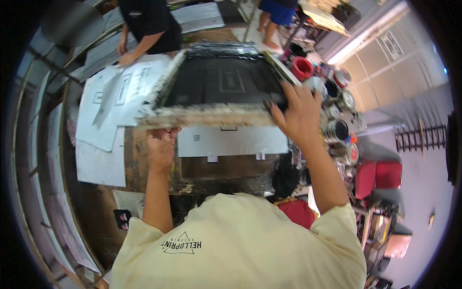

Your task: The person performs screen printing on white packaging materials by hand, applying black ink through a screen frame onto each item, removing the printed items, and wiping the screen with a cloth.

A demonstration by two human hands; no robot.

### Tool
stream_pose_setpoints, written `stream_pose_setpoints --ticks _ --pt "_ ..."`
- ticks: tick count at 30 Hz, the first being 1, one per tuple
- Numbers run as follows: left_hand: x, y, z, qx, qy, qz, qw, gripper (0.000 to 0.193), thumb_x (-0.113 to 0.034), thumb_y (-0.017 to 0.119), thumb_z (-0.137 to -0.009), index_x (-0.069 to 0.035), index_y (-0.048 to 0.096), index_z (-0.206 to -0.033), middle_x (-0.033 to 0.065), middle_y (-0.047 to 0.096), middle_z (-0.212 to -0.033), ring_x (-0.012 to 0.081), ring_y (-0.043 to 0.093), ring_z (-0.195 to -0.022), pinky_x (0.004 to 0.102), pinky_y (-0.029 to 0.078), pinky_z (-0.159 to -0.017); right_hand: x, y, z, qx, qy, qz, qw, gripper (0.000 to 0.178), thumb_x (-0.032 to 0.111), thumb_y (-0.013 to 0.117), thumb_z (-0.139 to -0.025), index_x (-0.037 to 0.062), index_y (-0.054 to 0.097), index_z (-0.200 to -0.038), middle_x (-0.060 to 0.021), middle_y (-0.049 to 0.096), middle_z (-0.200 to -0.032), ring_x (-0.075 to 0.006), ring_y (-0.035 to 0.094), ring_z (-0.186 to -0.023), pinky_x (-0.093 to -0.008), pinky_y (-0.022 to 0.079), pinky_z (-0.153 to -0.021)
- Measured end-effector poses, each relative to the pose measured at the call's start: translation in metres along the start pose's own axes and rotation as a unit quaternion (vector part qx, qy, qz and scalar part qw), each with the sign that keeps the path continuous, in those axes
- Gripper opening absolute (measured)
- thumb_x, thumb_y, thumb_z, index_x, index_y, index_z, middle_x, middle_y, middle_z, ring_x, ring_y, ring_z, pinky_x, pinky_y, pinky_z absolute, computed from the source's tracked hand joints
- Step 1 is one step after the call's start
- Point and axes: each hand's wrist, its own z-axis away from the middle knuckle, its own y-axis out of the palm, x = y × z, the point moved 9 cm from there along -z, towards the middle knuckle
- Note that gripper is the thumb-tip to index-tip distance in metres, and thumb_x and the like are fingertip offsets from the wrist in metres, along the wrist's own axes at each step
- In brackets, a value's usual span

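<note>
A screen-printing frame (pixel 211 117) with a dark mesh and worn, ink-stained pale edges is tilted over the table in front of me. My right hand (pixel 302 111) grips its right side, the thumb at the near corner and the fingers along the edge. Under the near left corner is my left hand (pixel 162 143), palm up with curled fingers; whether they grip the frame or something beneath it is hidden. A white printed sheet (pixel 231 143) lies below the frame, beside my left hand, its far part covered.
White printed sheets (pixel 103 108) overlap on the table (pixel 137 168) at left, where a co-worker's hand (pixel 127 59) rests. Another person (pixel 276 21) stands farther back. Paint cans (pixel 346 99) and a red bucket (pixel 301 68) crowd the right. A rack (pixel 65 197) runs along the left.
</note>
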Motion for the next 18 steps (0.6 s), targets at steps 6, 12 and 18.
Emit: stream_pose_setpoints --ticks 6,12,18 --pt "-0.026 -0.036 0.032 -0.121 -0.104 -0.348 0.924 0.073 -0.014 0.099 -0.065 0.002 0.062 -0.126 0.0116 0.070 -0.115 0.0206 0.068 -0.103 0.0354 0.056 -0.093 0.024 0.038 0.048 0.136 0.004 0.003 0.991 0.074 0.052 0.074 -0.080 0.0059 0.058 -0.136 -0.0114 0.061 -0.107 -0.0309 0.055 -0.103 -0.0536 0.036 -0.098" --pt "0.000 -0.083 0.053 -0.061 -0.144 -0.514 0.844 0.094 -0.030 0.103 -0.051 0.003 0.063 -0.129 0.0164 0.071 -0.119 0.0254 0.068 -0.108 0.0382 0.053 -0.096 0.013 0.086 0.083 0.327 -0.013 -0.160 0.931 0.071 0.016 0.079 -0.076 0.0019 0.052 -0.140 -0.0167 0.057 -0.116 -0.0381 0.053 -0.114 -0.0525 0.039 -0.101" --pt "0.046 -0.125 0.077 -0.044 -0.136 -0.613 0.777 0.087 -0.029 0.103 -0.052 -0.001 0.066 -0.125 0.0144 0.073 -0.117 0.0254 0.069 -0.109 0.0390 0.052 -0.097 -0.016 0.132 0.107 0.381 0.077 -0.240 0.890 0.051 -0.001 0.069 -0.070 0.0037 0.066 -0.120 -0.0194 0.060 -0.122 -0.0405 0.054 -0.118 -0.0494 0.041 -0.102"
